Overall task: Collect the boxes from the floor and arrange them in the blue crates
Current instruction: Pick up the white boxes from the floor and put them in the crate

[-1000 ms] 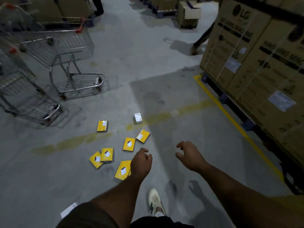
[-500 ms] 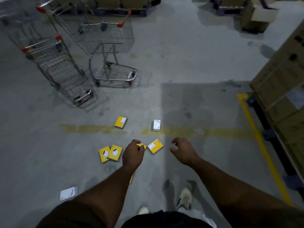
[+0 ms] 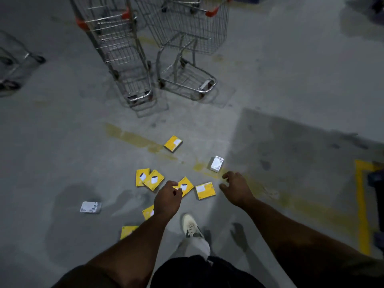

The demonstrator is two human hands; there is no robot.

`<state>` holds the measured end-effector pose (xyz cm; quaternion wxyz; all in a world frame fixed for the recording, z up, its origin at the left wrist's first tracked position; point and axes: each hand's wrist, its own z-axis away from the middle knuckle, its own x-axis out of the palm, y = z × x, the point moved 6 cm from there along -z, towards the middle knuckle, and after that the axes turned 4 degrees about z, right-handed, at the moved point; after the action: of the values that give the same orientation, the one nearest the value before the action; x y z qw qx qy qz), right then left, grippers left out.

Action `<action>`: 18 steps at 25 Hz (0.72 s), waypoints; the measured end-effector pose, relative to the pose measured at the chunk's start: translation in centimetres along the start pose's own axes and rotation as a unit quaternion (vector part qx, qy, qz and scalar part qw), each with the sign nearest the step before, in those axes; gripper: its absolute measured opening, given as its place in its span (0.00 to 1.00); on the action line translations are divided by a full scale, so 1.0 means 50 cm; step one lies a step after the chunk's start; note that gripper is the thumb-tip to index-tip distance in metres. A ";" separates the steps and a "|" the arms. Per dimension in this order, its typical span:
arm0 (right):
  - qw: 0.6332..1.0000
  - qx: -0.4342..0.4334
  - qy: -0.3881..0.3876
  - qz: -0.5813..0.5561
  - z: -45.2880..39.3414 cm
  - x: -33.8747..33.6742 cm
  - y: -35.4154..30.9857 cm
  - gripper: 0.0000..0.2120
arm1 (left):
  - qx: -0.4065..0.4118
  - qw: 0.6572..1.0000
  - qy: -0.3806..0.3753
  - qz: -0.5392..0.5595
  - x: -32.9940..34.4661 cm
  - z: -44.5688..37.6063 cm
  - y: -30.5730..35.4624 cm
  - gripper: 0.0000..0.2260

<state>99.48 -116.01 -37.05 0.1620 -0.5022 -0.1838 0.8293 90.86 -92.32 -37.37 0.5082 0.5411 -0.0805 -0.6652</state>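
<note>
Seven yellow boxes [image 3: 205,190] lie near the shoe [image 3: 190,225]; both hands, left [image 3: 167,201] and right [image 3: 235,189], hang above, fingers loosely curled, empty.

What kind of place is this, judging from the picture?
Probably a warehouse or shop stockroom: bare grey concrete floor with worn yellow painted lines, and metal wire shopping trolleys parked nearby.
</note>
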 end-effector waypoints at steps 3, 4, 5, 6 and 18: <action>1.000 0.009 0.012 0.001 -0.081 -0.012 -0.004 0.17 | -0.026 1.000 0.005 0.015 0.023 -0.076 0.014 0.11; 1.000 0.013 0.019 0.002 -0.112 -0.017 -0.002 0.16 | -0.028 0.999 0.003 0.018 0.037 -0.104 0.022 0.11; 0.999 0.019 0.026 -0.001 -0.144 -0.021 0.002 0.16 | -0.029 0.999 0.003 0.022 0.052 -0.132 0.031 0.12; 0.999 0.028 0.032 -0.005 -0.175 -0.021 0.008 0.17 | -0.033 0.999 0.001 0.028 0.067 -0.158 0.037 0.12; 0.992 0.122 -0.025 0.005 -0.773 0.439 0.251 0.26 | -0.119 0.991 0.044 0.044 0.508 -0.595 -0.213 0.10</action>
<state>123.21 -111.63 -76.46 0.2132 -0.4587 -0.0828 0.8586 111.02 -93.53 -72.53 0.6009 0.5016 -0.0023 -0.6224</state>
